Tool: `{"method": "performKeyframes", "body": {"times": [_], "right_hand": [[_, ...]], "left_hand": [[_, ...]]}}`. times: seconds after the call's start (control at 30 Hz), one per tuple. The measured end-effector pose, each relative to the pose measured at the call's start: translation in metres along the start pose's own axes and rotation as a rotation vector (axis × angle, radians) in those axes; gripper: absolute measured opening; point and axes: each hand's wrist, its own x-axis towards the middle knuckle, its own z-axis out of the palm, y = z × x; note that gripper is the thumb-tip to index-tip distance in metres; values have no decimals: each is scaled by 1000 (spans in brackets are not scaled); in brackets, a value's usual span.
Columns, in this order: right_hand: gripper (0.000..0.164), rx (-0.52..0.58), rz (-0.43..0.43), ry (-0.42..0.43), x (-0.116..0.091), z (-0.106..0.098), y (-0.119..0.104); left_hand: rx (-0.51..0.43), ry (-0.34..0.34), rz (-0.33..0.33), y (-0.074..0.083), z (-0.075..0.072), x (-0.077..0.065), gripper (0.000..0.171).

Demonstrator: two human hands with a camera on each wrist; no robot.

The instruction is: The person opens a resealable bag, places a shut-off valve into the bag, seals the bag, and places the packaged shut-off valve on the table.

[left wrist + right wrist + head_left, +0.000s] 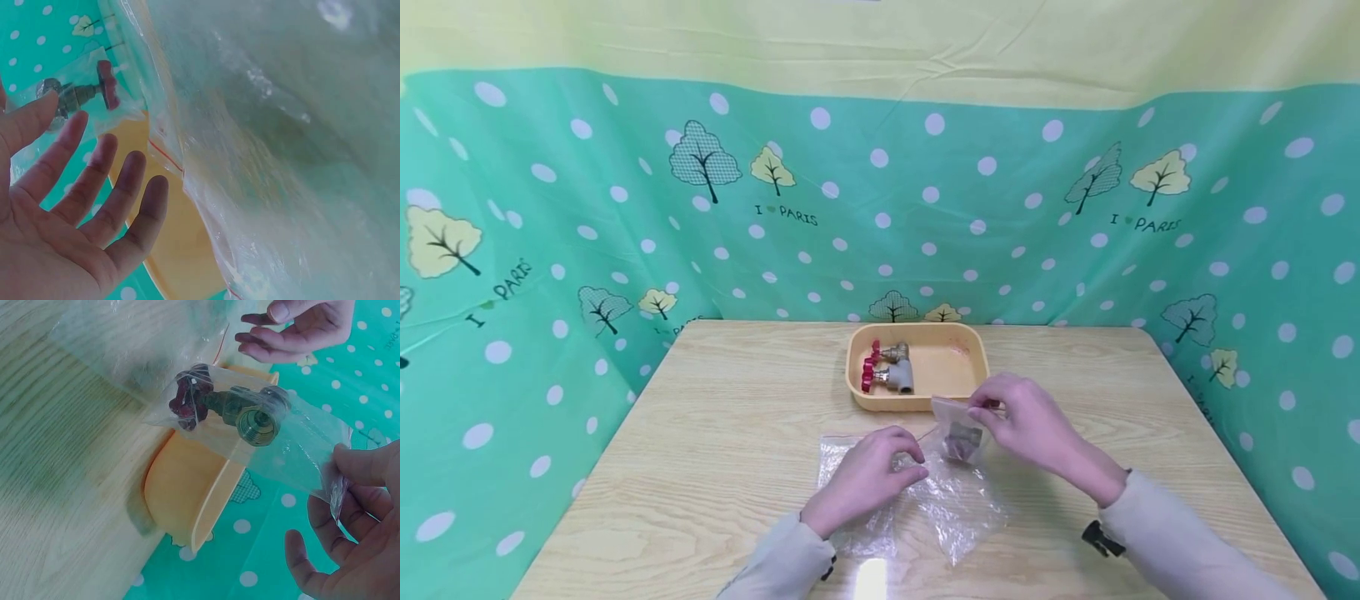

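My right hand [1030, 425] pinches the top edge of a small clear zip bag [306, 450] between thumb and fingers. Inside the hanging bag is a metal valve [256, 422] with a dark red handwheel [189, 400]. My left hand [865, 479] hovers to the left of it with fingers spread and relaxed, holding nothing, as the left wrist view [69, 237] shows best. Beneath my hands lie a clear plastic bag [958, 512], crumpled, and another clear bag [868, 537], flatter and partly hidden by the left hand.
Behind the hands stands a shallow yellow-orange tray [891, 403]. On its left side sit a grey valve [901, 377] and a brass valve [895, 352], both with red handwheels. The wooden table [715, 417] backs onto a green dotted curtain [880, 225].
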Motion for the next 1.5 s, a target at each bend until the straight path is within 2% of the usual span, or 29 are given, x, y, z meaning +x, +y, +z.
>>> {"method": "performKeyframes", "body": {"times": [0.9, 1.33, 1.5], "right_hand": [[8, -41, 223, 81, -14, -28, 29], [4, -50, 310, 120, -18, -38, 43], [3, -69, 330, 162, -18, -43, 49]], "left_hand": [[12, 4, -17, 3, 0, -1, 12], [-18, -4, -29, 4, 2, -2, 17], [-21, -5, -27, 4, 2, -3, 20]]}}
